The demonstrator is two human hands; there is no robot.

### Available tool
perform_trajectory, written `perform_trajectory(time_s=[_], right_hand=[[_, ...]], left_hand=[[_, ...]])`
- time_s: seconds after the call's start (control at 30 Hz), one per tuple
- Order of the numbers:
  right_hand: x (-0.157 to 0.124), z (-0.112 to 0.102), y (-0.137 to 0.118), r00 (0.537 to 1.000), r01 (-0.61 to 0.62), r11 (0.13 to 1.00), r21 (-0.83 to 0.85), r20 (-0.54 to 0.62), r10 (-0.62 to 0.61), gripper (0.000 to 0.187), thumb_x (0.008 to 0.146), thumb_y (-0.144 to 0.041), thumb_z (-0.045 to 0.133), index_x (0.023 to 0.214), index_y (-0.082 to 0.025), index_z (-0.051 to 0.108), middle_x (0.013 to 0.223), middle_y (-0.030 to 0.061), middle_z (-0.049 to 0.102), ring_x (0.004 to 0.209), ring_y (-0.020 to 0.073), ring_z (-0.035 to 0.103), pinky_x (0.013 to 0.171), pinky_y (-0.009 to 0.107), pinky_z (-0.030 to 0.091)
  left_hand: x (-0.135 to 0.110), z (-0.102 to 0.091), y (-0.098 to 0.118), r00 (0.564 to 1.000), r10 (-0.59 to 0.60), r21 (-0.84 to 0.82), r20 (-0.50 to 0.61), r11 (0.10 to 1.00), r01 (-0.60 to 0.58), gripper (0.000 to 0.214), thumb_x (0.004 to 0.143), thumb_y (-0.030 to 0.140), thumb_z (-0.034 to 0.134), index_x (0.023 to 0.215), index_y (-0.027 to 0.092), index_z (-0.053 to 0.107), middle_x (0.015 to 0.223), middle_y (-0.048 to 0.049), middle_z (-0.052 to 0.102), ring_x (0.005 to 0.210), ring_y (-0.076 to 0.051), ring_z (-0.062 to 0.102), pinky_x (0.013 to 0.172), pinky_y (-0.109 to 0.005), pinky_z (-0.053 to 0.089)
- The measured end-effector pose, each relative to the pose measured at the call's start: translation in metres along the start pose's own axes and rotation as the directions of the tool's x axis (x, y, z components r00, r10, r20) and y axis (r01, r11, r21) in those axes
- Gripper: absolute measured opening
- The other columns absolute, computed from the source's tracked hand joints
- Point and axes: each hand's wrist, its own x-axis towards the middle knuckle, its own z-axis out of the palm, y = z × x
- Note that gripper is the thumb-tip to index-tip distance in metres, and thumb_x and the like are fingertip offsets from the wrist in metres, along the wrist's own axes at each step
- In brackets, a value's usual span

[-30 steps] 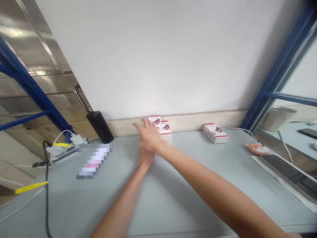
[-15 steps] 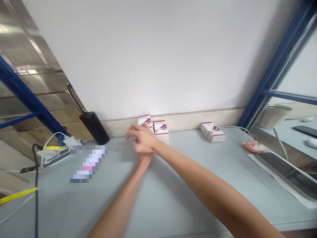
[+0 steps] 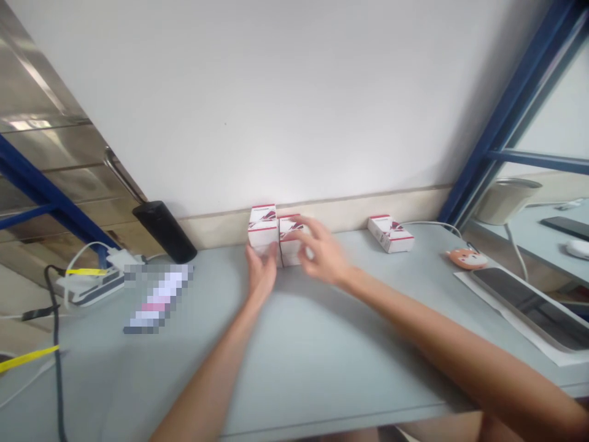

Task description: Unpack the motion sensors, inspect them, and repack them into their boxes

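Two stacks of small white boxes with dark-red trim stand side by side against the wall. My left hand [image 3: 262, 270] is closed round the lower part of the left stack, whose top box [image 3: 262, 227] shows above it. A dark narrow gap separates it from the right-hand box [image 3: 289, 247], which stands slightly lower. My right hand [image 3: 324, 252] is at the right side of that box, a little blurred, with its fingers apart and reaching over the top edge. Whether the fingertips touch the box I cannot tell.
Another red-and-white box [image 3: 390, 234] lies farther right by the wall. Beyond it are an orange animal-faced item [image 3: 467, 258] and a dark phone-like slab [image 3: 534, 307]. On the left stand a black cylinder [image 3: 164, 232] and a power strip [image 3: 99, 285] with cables.
My right hand has moved right, from above the left stack to the right-hand box, uncrossing my arms. My left hand now shows at the left stack's base. The view has shifted slightly.
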Motion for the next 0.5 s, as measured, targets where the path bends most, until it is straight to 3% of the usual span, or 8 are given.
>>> perform_trajectory(time_s=[0.07,0.1,0.2,0.23,0.33,0.5], right_hand=[[-0.032,-0.032,0.038,0.985,-0.17,0.961,-0.218,-0.015,0.171,0.045,0.086,-0.008,0.053,0.125,-0.025,0.068,0.152,0.013,0.052,0.137,0.0302,0.051,0.113,0.05,0.043],[-0.046,-0.045,0.058,0.958,-0.281,0.901,-0.332,-0.045,0.282,0.044,0.088,-0.01,0.054,0.128,-0.025,0.067,0.152,0.0143,0.05,0.138,0.0316,0.05,0.113,0.051,0.042],[-0.075,-0.067,0.104,0.82,-0.546,0.624,-0.559,-0.207,0.533,0.049,0.092,-0.022,0.055,0.14,-0.015,0.058,0.15,0.0238,0.045,0.144,0.0399,0.038,0.115,0.056,0.035],[-0.08,-0.07,0.113,0.782,-0.582,0.557,-0.592,-0.221,0.582,0.049,0.094,-0.024,0.054,0.141,-0.013,0.057,0.146,0.0254,0.047,0.141,0.0401,0.041,0.113,0.054,0.036],[-0.087,-0.072,0.126,0.73,-0.561,0.461,-0.688,-0.149,0.667,0.044,0.096,-0.031,0.052,0.135,-0.012,0.061,0.131,0.0255,0.055,0.126,0.0393,0.048,0.108,0.051,0.036],[-0.087,-0.078,0.126,0.721,-0.476,0.46,-0.75,-0.034,0.692,0.042,0.093,-0.024,0.053,0.133,-0.014,0.06,0.123,0.0225,0.058,0.115,0.0365,0.049,0.101,0.047,0.035]], left_hand=[[-0.002,-0.003,-0.001,0.999,-0.032,0.017,-0.037,0.999,0.032,0.065,0.099,0.062,0.058,0.15,0.024,0.042,0.153,-0.0161,0.053,0.146,-0.029,0.049,0.126,-0.05,0.034],[-0.002,-0.004,-0.001,0.998,-0.039,0.022,-0.05,0.999,0.04,0.064,0.099,0.063,0.057,0.148,0.024,0.044,0.152,-0.0157,0.054,0.145,-0.029,0.05,0.126,-0.048,0.033],[0.0,-0.002,0.0,0.997,-0.042,0.029,-0.058,0.999,0.044,0.061,0.099,0.063,0.055,0.144,0.023,0.046,0.148,-0.0154,0.058,0.141,-0.028,0.055,0.125,-0.047,0.035],[0.001,-0.001,0.001,0.997,-0.04,0.033,-0.059,0.999,0.042,0.061,0.099,0.063,0.056,0.144,0.023,0.046,0.147,-0.0156,0.059,0.14,-0.029,0.055,0.125,-0.047,0.035],[0.003,-0.002,0.003,0.998,-0.028,0.047,-0.062,0.998,0.031,0.059,0.098,0.061,0.057,0.142,0.022,0.048,0.146,-0.0158,0.059,0.14,-0.028,0.055,0.125,-0.046,0.035],[-0.003,-0.001,0.018,0.992,-0.016,0.116,-0.123,0.993,0.03,0.066,0.094,0.045,0.064,0.149,0.019,0.04,0.149,-0.0204,0.048,0.148,-0.032,0.04,0.127,-0.051,0.028]])
